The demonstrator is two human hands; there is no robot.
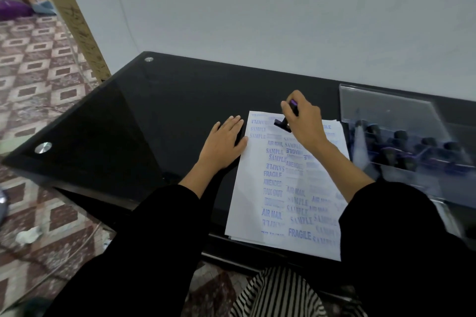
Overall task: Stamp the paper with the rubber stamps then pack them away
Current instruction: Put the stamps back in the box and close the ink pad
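Observation:
A white sheet of paper (252,203) covered with blue stamped words lies on the black glass table (154,116). My right hand (302,121) grips a black rubber stamp (283,123) by its handle, tilted over the paper's far edge. Whether its base touches the paper I cannot tell. My left hand (225,140) rests flat on the table with straight fingers, its thumb at the paper's left edge. A clear plastic box (391,116) at the right holds several more dark stamps (412,148).
The table's left corner and front edge are close to my body. A grey wall stands right behind the table. Patterned floor tiles (38,72) spread out to the left, with a crumpled white scrap (28,235) and a cable on them.

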